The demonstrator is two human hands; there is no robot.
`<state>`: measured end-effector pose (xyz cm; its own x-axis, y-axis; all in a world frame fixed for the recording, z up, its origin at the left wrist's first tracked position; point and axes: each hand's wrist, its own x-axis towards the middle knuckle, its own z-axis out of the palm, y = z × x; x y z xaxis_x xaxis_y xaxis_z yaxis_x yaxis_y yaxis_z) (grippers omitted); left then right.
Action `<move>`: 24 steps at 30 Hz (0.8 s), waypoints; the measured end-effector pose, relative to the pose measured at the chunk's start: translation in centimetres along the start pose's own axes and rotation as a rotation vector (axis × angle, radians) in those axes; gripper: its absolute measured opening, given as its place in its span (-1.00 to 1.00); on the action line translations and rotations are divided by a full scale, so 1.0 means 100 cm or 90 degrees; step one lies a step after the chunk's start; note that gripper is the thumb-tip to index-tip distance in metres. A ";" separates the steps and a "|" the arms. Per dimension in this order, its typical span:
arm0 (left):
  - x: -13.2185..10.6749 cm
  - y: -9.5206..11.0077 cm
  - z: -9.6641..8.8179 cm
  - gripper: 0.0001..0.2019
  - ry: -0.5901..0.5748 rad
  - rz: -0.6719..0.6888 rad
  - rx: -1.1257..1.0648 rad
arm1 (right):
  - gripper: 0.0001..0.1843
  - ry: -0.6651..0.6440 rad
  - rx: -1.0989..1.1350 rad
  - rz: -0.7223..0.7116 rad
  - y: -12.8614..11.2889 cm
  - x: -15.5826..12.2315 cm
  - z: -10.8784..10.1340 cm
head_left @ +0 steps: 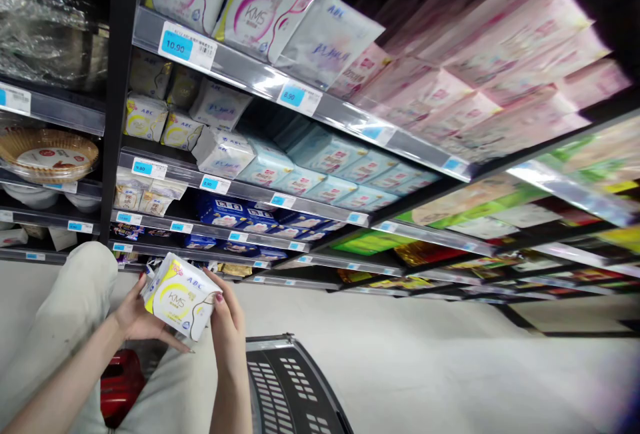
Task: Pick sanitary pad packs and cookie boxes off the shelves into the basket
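Observation:
Between my two hands I hold a white and yellow pack of sanitary pads [177,297] marked ABC and KMS, its printed front tilted up toward me. My left hand [143,317] grips its left side and supports it from below, with fingers partly hidden behind it. On the right edge, my right hand [227,314] is closed with the thumb at the front. The pack is held above my knees, in front of the lowest shelves. Similar yellow and white packs [145,117] stand on a shelf further up.
Shelves with price tags [187,47] run along the front, stocked with pink packs [500,54], light blue packs [325,154] and dark blue packs [225,213]. A black shopping basket [293,381] stands on the pale floor by my right arm. Something red [120,384] lies between my legs.

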<state>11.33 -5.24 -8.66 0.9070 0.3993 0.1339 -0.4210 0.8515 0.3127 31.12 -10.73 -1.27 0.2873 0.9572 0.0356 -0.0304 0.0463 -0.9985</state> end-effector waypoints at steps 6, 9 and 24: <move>0.006 -0.006 -0.011 -0.28 0.072 0.142 0.019 | -0.26 0.150 -0.092 0.001 0.026 -0.004 0.011; 0.008 -0.010 -0.013 -0.31 0.202 0.210 0.079 | -0.22 0.139 -0.110 -0.027 0.031 -0.012 0.022; 0.016 -0.003 0.028 -0.09 0.388 0.285 0.263 | -0.11 0.000 -0.003 -0.005 0.034 -0.016 0.031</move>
<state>12.97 -5.81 -5.95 0.4429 0.8814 -0.1642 -0.5930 0.4253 0.6837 27.61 -11.24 -4.57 0.2879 0.9567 0.0433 -0.0232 0.0521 -0.9984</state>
